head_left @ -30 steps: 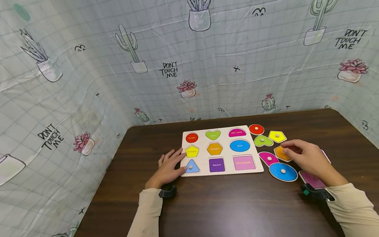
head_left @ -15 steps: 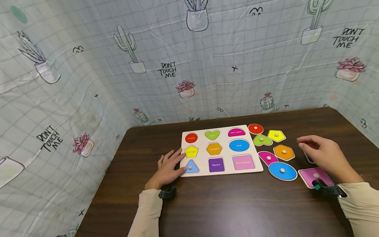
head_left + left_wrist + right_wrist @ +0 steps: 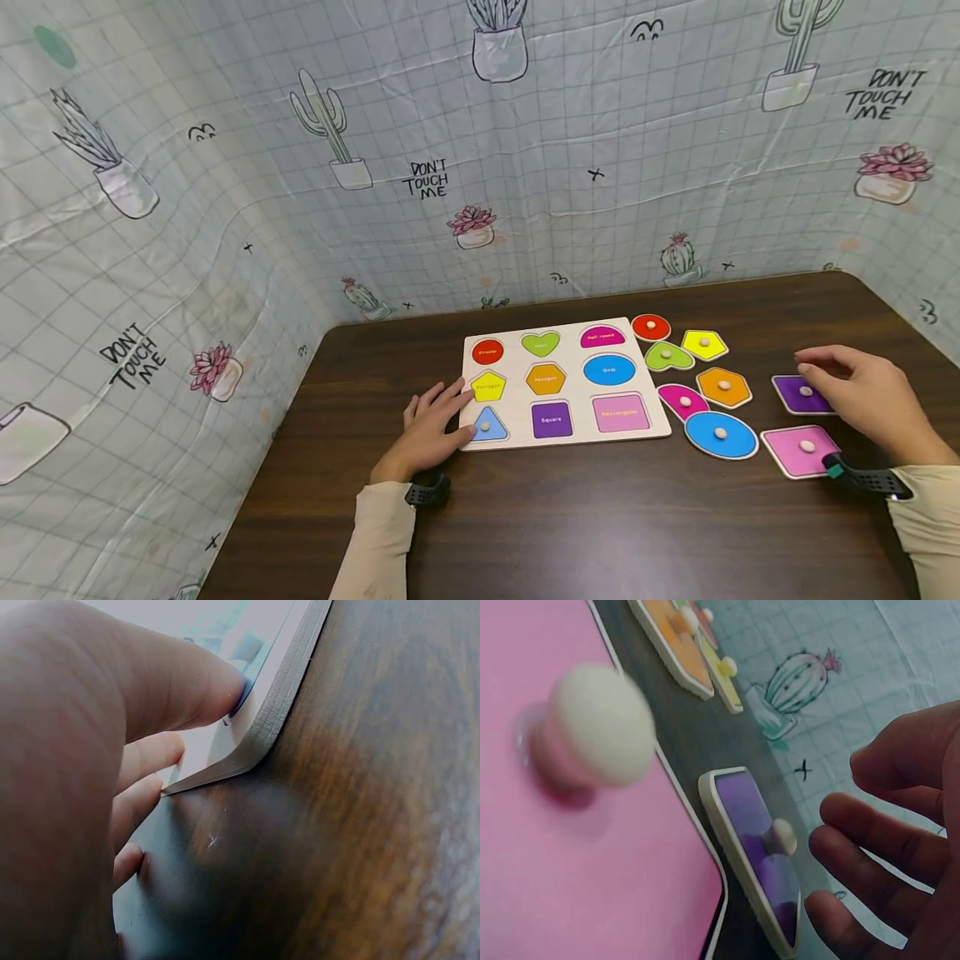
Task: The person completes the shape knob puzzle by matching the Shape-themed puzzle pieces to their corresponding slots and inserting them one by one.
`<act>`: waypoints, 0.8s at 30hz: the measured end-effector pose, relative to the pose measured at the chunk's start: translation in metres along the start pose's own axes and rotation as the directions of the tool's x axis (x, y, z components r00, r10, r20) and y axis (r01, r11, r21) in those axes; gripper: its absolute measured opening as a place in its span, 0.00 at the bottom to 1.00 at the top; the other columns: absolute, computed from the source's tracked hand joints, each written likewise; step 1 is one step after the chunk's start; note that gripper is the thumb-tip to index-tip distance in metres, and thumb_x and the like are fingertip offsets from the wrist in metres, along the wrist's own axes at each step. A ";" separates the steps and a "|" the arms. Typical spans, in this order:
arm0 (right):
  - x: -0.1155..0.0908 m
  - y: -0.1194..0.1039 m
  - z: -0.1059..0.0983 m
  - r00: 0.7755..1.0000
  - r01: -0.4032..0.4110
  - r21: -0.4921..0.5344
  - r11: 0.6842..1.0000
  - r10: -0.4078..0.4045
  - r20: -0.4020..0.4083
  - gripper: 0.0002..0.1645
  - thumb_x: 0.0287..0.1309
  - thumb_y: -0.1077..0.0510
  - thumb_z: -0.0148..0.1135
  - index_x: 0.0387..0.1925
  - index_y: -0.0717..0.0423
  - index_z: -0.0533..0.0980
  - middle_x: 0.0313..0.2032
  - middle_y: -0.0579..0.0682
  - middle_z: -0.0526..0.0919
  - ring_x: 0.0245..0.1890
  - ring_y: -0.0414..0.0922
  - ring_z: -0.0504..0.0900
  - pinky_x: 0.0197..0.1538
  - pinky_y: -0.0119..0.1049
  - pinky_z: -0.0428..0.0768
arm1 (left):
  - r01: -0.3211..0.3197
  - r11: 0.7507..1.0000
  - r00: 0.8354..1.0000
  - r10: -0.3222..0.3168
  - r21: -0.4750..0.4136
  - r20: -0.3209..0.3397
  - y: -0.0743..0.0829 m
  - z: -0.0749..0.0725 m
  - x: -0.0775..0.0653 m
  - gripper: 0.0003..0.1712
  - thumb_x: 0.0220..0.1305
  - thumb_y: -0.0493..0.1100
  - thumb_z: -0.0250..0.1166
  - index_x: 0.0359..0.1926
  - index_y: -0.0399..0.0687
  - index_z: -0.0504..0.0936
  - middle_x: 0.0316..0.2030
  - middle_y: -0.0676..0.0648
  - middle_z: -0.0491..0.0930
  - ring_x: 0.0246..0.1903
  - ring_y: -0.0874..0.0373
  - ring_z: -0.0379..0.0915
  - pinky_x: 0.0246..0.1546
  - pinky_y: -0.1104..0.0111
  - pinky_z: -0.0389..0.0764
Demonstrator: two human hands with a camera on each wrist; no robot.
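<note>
A white shape-puzzle board (image 3: 517,437) lies on the dark wooden table. My left hand (image 3: 426,427) rests on its left edge, the thumb at the blue triangle piece (image 3: 492,427) in its lower left corner; the left wrist view has this thumb (image 3: 184,682) on the board's corner. My right hand (image 3: 870,392) hovers just over the purple square piece (image 3: 797,395), fingers loosely bent. In the right wrist view the fingers are apart from the square's wooden knob (image 3: 783,836). The pink rectangle piece (image 3: 795,454) lies just in front, partly behind the right wristband.
Between board and right hand lie the orange hexagon (image 3: 712,382), blue oval (image 3: 708,433), magenta half-round (image 3: 675,400), green heart (image 3: 670,361), yellow pentagon (image 3: 708,353) and red circle (image 3: 650,336) pieces. A cactus-print cloth (image 3: 570,225) hangs behind the table.
My right hand has moved right, away from the orange hexagon to above the purple square, uncovering the hexagon and much of the pink rectangle. The left hand stays on the board.
</note>
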State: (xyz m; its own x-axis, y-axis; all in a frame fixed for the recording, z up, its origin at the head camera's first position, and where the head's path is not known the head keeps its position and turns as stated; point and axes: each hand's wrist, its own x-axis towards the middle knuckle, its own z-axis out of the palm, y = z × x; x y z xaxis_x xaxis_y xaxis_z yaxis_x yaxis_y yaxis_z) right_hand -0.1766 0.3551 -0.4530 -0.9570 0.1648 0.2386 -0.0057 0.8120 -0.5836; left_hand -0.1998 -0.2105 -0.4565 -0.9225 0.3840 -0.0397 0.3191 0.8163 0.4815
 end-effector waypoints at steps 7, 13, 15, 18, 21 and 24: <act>-0.001 0.006 0.001 1.000 -0.030 -0.033 0.999 0.030 -0.004 0.20 0.69 0.54 0.59 0.51 0.67 0.78 0.50 0.78 0.75 0.50 0.73 0.72 0.47 0.69 0.70 | 0.022 1.000 1.000 -0.022 0.012 0.000 0.001 0.000 0.001 0.37 0.67 0.55 0.59 0.75 0.55 0.66 0.78 0.52 0.53 0.76 0.44 0.39 0.69 0.38 0.34; -0.001 0.009 0.000 0.999 -0.025 -0.052 0.998 0.026 0.024 0.19 0.68 0.55 0.59 0.51 0.67 0.78 0.50 0.78 0.75 0.50 0.74 0.71 0.48 0.70 0.69 | 0.018 1.000 1.000 -0.018 0.003 0.000 0.000 0.001 -0.001 0.36 0.67 0.54 0.59 0.75 0.54 0.66 0.78 0.51 0.53 0.76 0.44 0.40 0.69 0.38 0.34; -0.001 0.010 -0.001 0.999 -0.014 -0.060 0.998 0.017 0.038 0.19 0.68 0.55 0.60 0.51 0.68 0.78 0.50 0.78 0.75 0.49 0.74 0.71 0.47 0.69 0.69 | 0.019 1.000 1.000 -0.019 0.002 -0.003 0.000 0.001 -0.001 0.36 0.67 0.54 0.59 0.75 0.54 0.66 0.77 0.51 0.53 0.76 0.44 0.40 0.69 0.37 0.34; -0.001 0.014 -0.004 0.998 0.008 -0.075 0.997 -0.003 0.062 0.19 0.67 0.55 0.61 0.50 0.68 0.79 0.49 0.78 0.76 0.47 0.73 0.73 0.45 0.68 0.69 | 0.012 1.000 1.000 -0.012 -0.002 -0.009 0.000 0.001 0.000 0.36 0.67 0.53 0.59 0.75 0.53 0.66 0.77 0.50 0.53 0.76 0.43 0.40 0.69 0.37 0.34; 0.000 0.017 -0.006 0.996 0.027 -0.086 0.996 -0.020 0.084 0.20 0.66 0.54 0.62 0.50 0.68 0.79 0.49 0.78 0.76 0.47 0.74 0.73 0.45 0.68 0.69 | 0.013 1.000 1.000 -0.013 0.002 -0.007 0.000 0.001 0.000 0.36 0.67 0.53 0.59 0.75 0.54 0.66 0.77 0.51 0.53 0.76 0.43 0.40 0.69 0.37 0.34; 0.000 0.021 -0.006 0.995 0.038 -0.100 0.994 -0.028 0.097 0.21 0.66 0.54 0.63 0.50 0.68 0.79 0.50 0.78 0.76 0.48 0.74 0.73 0.46 0.70 0.68 | 0.011 1.000 1.000 -0.011 0.005 -0.007 0.000 0.002 0.000 0.36 0.67 0.53 0.59 0.75 0.54 0.66 0.77 0.51 0.53 0.76 0.43 0.40 0.69 0.38 0.34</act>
State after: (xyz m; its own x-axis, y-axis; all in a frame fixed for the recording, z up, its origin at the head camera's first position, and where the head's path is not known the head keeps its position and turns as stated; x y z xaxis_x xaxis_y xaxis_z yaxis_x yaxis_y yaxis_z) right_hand -0.1748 0.3760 -0.4605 -0.9801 0.0865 0.1786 -0.0132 0.8697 -0.4934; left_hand -0.1999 -0.2100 -0.4580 -0.9275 0.3717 -0.0392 0.3096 0.8229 0.4764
